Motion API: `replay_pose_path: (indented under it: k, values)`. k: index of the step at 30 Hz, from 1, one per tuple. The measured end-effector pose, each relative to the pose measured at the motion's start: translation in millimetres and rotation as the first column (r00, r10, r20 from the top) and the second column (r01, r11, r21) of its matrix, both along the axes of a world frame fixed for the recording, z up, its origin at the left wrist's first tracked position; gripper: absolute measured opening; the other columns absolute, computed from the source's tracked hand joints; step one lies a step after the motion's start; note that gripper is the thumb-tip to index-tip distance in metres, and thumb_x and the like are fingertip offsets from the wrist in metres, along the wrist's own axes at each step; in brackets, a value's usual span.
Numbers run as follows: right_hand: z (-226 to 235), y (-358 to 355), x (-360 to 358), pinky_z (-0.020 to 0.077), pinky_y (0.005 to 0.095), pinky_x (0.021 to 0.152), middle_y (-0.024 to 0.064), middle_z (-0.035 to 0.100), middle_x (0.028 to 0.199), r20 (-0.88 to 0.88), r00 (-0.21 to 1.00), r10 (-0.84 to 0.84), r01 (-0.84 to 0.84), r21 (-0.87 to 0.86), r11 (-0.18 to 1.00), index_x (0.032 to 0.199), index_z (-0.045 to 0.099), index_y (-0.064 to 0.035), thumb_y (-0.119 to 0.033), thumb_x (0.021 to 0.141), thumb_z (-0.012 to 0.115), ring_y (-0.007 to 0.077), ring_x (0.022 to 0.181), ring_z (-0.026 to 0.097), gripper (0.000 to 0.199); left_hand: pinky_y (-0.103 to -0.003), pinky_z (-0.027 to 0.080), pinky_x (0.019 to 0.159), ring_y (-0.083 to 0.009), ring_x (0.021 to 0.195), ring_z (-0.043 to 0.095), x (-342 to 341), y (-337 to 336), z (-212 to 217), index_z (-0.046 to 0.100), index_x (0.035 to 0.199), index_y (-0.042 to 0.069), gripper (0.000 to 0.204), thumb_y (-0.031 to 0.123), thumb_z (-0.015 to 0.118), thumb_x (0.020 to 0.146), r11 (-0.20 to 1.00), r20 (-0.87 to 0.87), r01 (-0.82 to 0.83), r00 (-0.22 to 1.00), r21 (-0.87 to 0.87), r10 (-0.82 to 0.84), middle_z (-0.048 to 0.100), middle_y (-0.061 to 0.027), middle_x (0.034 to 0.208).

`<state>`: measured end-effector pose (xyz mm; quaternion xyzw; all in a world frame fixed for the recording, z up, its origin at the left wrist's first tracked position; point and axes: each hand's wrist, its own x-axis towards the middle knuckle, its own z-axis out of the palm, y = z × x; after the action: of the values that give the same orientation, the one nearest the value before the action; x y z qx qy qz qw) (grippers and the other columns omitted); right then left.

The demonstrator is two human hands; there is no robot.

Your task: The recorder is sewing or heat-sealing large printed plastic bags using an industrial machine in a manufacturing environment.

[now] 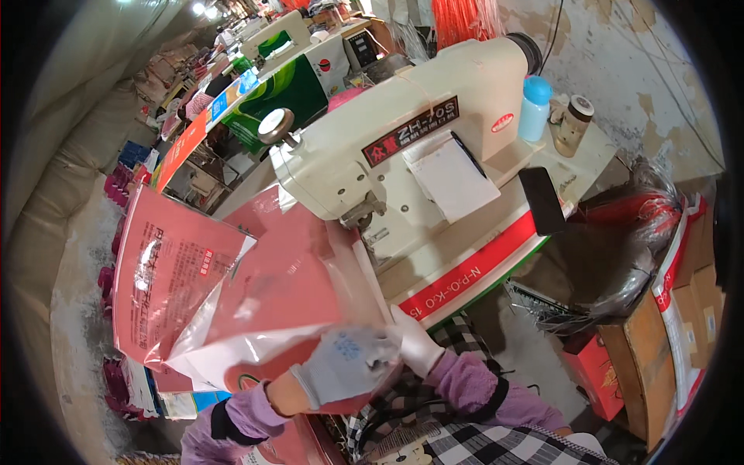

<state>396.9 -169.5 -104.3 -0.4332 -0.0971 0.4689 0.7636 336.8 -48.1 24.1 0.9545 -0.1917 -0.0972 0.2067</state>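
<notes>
My left hand [345,363], in a grey knit glove, grips the near edge of a red and white plastic bag [263,310] that lies partly opened on the sewing table. My right hand [415,341], in a white glove, holds the same bag at its right side, close to the table edge. A second red printed bag [167,275] sticks up to the left, its flap raised. Just beyond the bags stands a cream industrial sewing machine [403,128], its needle area [364,213] right above the bag's far edge.
On the machine table lie a white notepad with a pen [449,174], a black phone [541,200], a blue bottle [535,108] and a brown jar [573,124]. Cardboard boxes and a black plastic bag [628,256] stand at right. Stacked red bags [128,380] lie at left.
</notes>
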Motion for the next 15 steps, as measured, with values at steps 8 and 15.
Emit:
replay_pose_path:
  k: [8, 15]
  values:
    - [21.6, -60.6, -36.1, 0.0514, 0.0397, 0.087, 0.0253, 0.063, 0.107, 0.390, 0.883, 0.262, -0.078, -0.428, 0.901, 0.146, 0.032, -0.0069, -0.020, 0.093, 0.047, 0.0372, 0.098, 0.065, 0.056, -0.040, 0.049, 0.069, -0.0309, 0.065, 0.064, -31.9, -46.8, 5.1, 0.059, 0.068, 0.006, 0.038, 0.041, 0.063, 0.083, 0.943, -0.568, 0.195, 0.823, 0.271, -0.007, 0.063, -0.0119, 0.067]
    - [27.3, -54.3, -40.6, 0.0494, 0.0521, 0.059, 0.0234, 0.059, 0.065, 0.640, 0.676, 0.365, 0.125, -0.588, 0.799, 0.149, 0.025, -0.0096, -0.016, 0.081, 0.056, 0.0421, 0.061, 0.061, 0.075, -0.039, 0.048, 0.085, -0.0313, 0.080, 0.062, 7.7, -3.5, -22.8, 0.066, 0.088, 0.007, 0.036, 0.040, 0.072, 0.075, 0.974, -0.567, 0.147, 0.794, -0.171, -0.220, 0.065, -0.0122, 0.082]
